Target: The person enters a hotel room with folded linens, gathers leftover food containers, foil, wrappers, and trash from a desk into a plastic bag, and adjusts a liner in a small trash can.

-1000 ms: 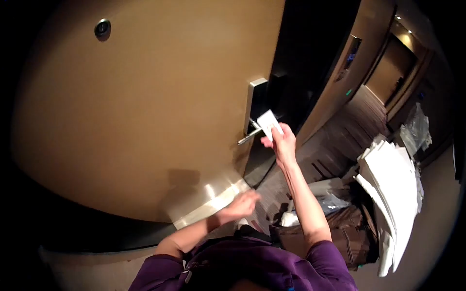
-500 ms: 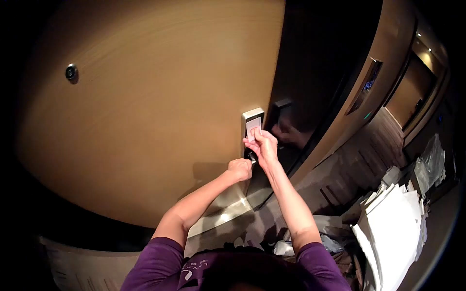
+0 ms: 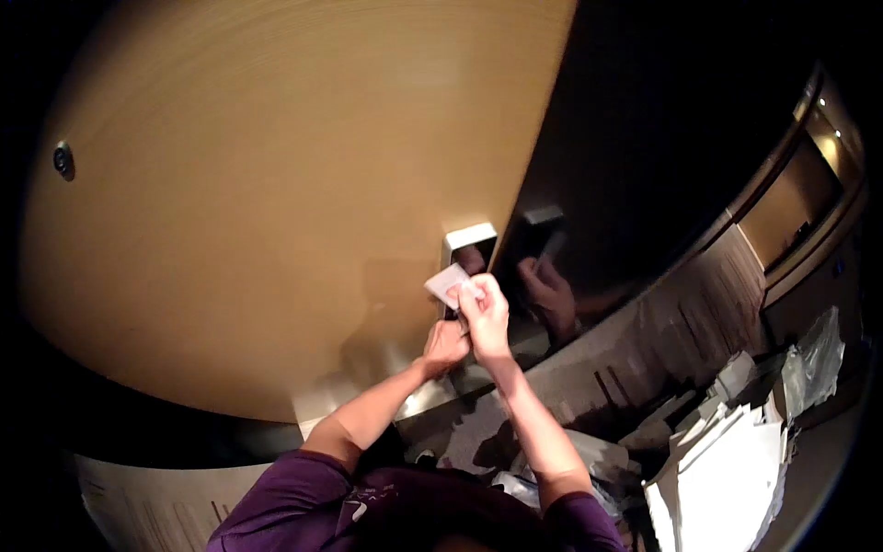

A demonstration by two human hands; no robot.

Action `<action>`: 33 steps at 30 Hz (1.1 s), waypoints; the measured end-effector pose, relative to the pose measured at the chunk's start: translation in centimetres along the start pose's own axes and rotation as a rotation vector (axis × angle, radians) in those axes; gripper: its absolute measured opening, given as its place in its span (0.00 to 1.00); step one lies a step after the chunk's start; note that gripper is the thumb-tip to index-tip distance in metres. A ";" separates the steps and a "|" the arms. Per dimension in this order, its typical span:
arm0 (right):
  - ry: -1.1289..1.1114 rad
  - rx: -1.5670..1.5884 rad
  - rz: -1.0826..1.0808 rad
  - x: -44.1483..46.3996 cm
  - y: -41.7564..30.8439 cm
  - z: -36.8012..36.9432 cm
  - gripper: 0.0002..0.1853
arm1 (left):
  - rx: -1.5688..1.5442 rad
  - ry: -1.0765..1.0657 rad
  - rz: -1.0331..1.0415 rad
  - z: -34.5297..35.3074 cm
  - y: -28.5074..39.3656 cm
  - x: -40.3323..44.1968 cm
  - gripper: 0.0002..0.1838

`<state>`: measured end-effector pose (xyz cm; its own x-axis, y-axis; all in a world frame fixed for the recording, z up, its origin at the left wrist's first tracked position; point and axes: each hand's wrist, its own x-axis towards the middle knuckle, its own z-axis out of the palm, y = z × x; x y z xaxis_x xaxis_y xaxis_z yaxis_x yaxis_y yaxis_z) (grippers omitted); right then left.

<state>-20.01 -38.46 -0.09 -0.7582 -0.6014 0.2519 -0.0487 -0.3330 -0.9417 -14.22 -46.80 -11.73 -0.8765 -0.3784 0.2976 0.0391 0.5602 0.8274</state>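
Your right hand (image 3: 486, 313) pinches the key card (image 3: 442, 283) in front of the wooden door's (image 3: 322, 184) electronic lock (image 3: 470, 237), apparently the card-and-lock step. Your left hand (image 3: 446, 342) curls its fingers near the lock's lower end, around what I cannot tell; the next move seems to call for a steady left grip, card held clear

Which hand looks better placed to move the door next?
Probably the left hand: it sits by the lower end of the lock on the door, while the right hand is busy pinching the card.
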 end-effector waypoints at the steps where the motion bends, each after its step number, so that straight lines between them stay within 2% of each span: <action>1: 0.002 -0.044 -0.060 0.2 0.4 0.0 0.06 | 0.118 0.008 0.098 2.0 -3.7 -0.2 0.14; 2: 0.003 -0.086 -0.120 0.3 1.0 0.2 0.06 | 0.240 0.018 0.194 3.7 -7.5 -0.3 0.16; 4: 0.051 -0.043 -0.157 0.3 2.7 0.8 0.05 | 0.467 0.054 0.238 3.7 -6.7 -0.8 0.17; 6: 0.046 -0.079 -0.145 0.7 3.1 0.6 0.04 | 0.413 0.080 0.216 3.9 -6.9 0.0 0.15; 8: 0.017 -0.132 -0.030 2.8 5.1 -0.5 0.04 | 0.081 0.092 0.102 4.3 -8.1 1.4 0.13; 9: 0.016 0.023 0.086 3.6 4.4 -0.3 0.04 | 0.113 0.196 0.050 4.7 -8.0 2.7 0.12; 10: 0.005 -0.077 0.011 4.4 3.7 -0.1 0.04 | 0.196 0.186 -0.046 4.6 -9.3 4.0 0.13; 11: -0.043 -0.041 0.060 4.9 2.9 0.1 0.05 | 0.231 0.224 -0.056 3.8 -9.6 5.7 0.12; 12: -0.090 -0.005 0.103 5.5 2.5 0.2 0.05 | 0.175 0.274 0.114 2.5 -11.6 7.2 0.12; 13: -0.085 -0.275 -0.145 7.1 5.8 -0.4 0.06 | 0.129 0.312 0.287 1.2 -13.5 8.8 0.12; 14: -0.181 -0.060 0.049 6.4 4.2 -0.7 0.06 | -0.015 0.288 0.065 0.8 -14.6 9.8 0.13; 15: -0.165 -0.244 0.026 6.3 3.4 -0.8 0.06 | -0.158 0.286 -0.158 0.5 -15.6 10.9 0.14; 16: -0.134 -0.425 0.008 7.0 3.5 -0.7 0.07 | 0.326 0.176 -0.023 -0.8 -20.2 14.6 0.16; 18: -0.115 -0.573 0.068 6.6 3.9 -1.4 0.09 | 0.389 0.232 -0.546 -3.4 -17.4 18.3 0.17; 19: -0.124 -0.608 0.016 8.0 5.9 -1.1 0.11 | 0.553 0.254 -0.422 -6.0 -20.4 20.5 0.26; 20: -0.143 -0.730 0.069 7.8 5.8 -1.4 0.10 | 0.559 0.254 -0.419 -6.4 -25.0 21.8 0.26; 21: -0.145 -0.693 0.161 7.4 5.7 -1.4 0.09 | 0.529 0.536 -0.182 -6.4 -31.3 23.8 0.24; 23: -0.189 -0.829 0.080 7.7 8.4 -2.3 0.10 | 0.498 0.807 0.066 -9.9 -35.1 26.5 0.23; 25: -0.146 -1.026 -0.038 7.1 8.7 -3.5 0.07 | 0.638 0.659 -0.198 -15.1 -30.5 26.6 0.21; 27: -0.040 -1.150 0.078 5.1 9.7 -6.8 0.07 | 0.643 0.671 -0.272 -17.5 -30.6 27.7 0.21; 28: -0.012 -1.201 0.196 6.3 11.1 -6.3 0.07 | 0.647 0.678 -0.355 -19.3 -33.8 29.1 0.20; 29: -0.042 -1.347 0.186 6.2 11.5 -6.4 0.07 | 0.588 0.763 -0.260 -20.3 -41.9 31.1 0.21; 30: -0.073 -1.387 0.174 6.2 12.1 -6.7 0.11 | 0.596 0.766 -0.262 -22.3 -46.3 31.8 0.21; 32: 0.023 -1.476 0.230 6.3 14.4 -7.6 0.13 | 0.774 0.728 -0.262 -27.1 -49.3 32.5 0.19; 33: 0.069 -1.444 0.211 6.6 13.9 -7.1 0.09 | 0.836 0.691 -0.261 -29.3 -49.6 32.2 0.18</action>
<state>-30.25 -41.92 -13.11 -0.8605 -0.4971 0.1120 -0.5004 0.7830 -0.3695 -30.35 -108.35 -29.20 -0.3452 -0.7400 0.5772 -0.6708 0.6247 0.3997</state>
